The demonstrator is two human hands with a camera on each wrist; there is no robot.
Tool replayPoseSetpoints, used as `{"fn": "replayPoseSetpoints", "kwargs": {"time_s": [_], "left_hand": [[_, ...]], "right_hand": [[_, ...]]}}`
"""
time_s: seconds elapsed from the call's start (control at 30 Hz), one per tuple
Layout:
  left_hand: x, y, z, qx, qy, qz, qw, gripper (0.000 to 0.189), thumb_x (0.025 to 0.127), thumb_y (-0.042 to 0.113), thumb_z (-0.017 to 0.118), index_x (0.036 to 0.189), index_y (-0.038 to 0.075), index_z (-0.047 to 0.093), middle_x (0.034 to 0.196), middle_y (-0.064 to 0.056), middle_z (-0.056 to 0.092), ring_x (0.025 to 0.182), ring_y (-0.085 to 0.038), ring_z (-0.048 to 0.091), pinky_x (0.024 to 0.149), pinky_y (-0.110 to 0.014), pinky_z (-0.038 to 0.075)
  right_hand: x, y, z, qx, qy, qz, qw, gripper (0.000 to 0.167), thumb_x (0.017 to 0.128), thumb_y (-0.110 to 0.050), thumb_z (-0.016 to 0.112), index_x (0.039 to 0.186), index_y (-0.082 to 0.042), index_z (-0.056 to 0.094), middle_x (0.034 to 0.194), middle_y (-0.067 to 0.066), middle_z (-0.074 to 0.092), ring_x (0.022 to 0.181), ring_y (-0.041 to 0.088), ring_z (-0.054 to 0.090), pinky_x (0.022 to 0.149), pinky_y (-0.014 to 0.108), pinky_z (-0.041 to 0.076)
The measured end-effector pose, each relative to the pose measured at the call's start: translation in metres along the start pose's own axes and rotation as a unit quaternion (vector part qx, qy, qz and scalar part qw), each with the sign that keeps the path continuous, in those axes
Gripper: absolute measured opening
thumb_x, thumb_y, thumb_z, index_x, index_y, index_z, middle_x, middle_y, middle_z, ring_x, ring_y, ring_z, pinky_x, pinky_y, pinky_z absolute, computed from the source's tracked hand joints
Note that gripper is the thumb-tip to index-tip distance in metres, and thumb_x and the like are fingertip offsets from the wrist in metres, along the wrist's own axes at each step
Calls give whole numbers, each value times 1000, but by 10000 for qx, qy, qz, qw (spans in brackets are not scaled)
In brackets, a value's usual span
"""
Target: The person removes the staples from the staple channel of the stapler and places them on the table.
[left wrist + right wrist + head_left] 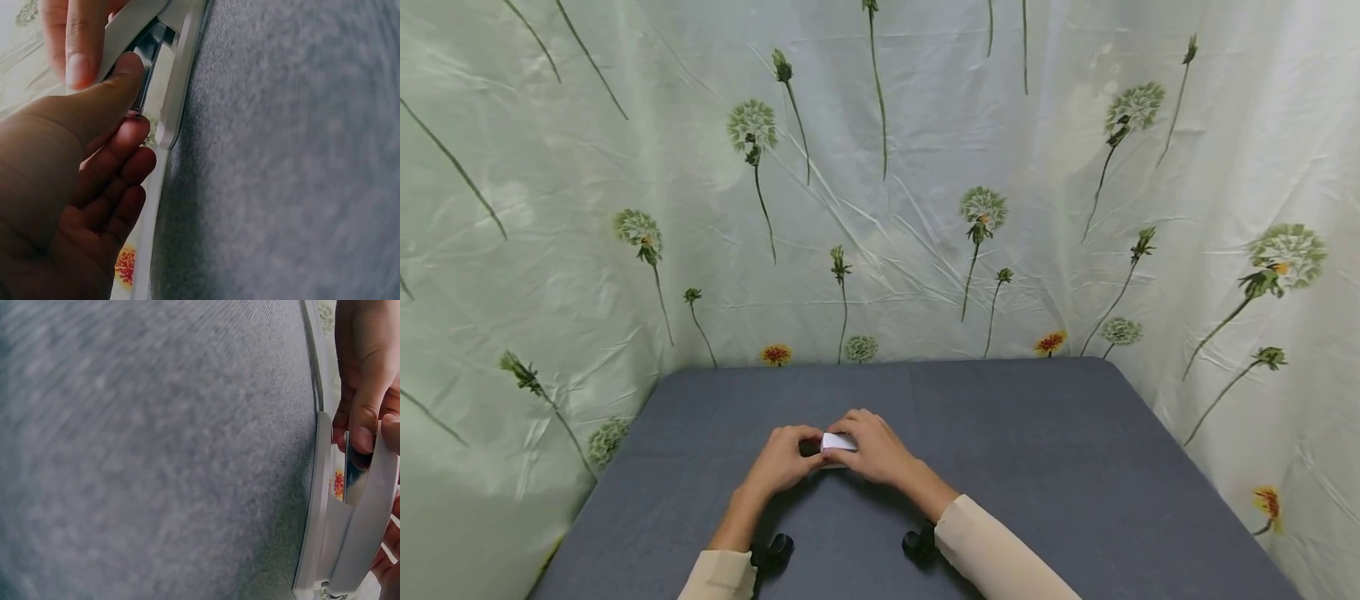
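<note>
A white stapler [838, 442] stands on the grey table, its upper arm raised at an angle from its base [180, 78]. My left hand [784, 460] is at the stapler's front end; thumb and forefinger pinch the dark metal magazine [150, 53] between arm and base. From the other side my right hand [877, 450] grips the upper arm [369, 531], with a thumb near its tip. The right wrist view shows only part of this hand, at the right edge. The base lies flat on the cloth.
Grey cloth covers the table [1015, 450]. A pale curtain [910, 250] printed with dandelions hangs behind it and along both sides. Black wrist straps with camera mounts [772, 554] sit by the light sleeves [992, 546].
</note>
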State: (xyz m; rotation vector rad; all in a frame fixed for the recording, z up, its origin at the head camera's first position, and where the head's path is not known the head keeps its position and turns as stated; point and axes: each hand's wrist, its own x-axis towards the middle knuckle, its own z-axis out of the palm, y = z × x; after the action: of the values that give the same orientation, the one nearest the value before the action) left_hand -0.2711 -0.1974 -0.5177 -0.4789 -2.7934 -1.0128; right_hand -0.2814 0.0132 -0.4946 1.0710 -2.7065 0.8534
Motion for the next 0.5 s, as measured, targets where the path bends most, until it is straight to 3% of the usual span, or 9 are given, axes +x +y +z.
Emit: {"fn": "replayPoseSetpoints", "kwargs": {"time_s": [0.27, 0.5], "left_hand": [[-1, 1, -1, -299, -36, -29, 9995, 12, 84, 23, 87, 94, 21, 81, 90, 9, 76, 83, -8, 67, 74, -28, 53], [-4, 1, -2, -476, -108, 193, 9986, 18, 85, 35, 85, 101, 26, 82, 94, 13, 75, 85, -5, 67, 78, -29, 54]], "right_hand": [[-1, 3, -7, 194, 307, -182, 9992, 32, 97, -43, 71, 121, -22, 75, 110, -6, 69, 95, 9, 60, 79, 23, 48], [-11, 5, -26, 587, 449, -243, 9970, 32, 100, -39, 68, 124, -19, 73, 116, -3, 72, 102, 11, 65, 88, 34, 53]]}}
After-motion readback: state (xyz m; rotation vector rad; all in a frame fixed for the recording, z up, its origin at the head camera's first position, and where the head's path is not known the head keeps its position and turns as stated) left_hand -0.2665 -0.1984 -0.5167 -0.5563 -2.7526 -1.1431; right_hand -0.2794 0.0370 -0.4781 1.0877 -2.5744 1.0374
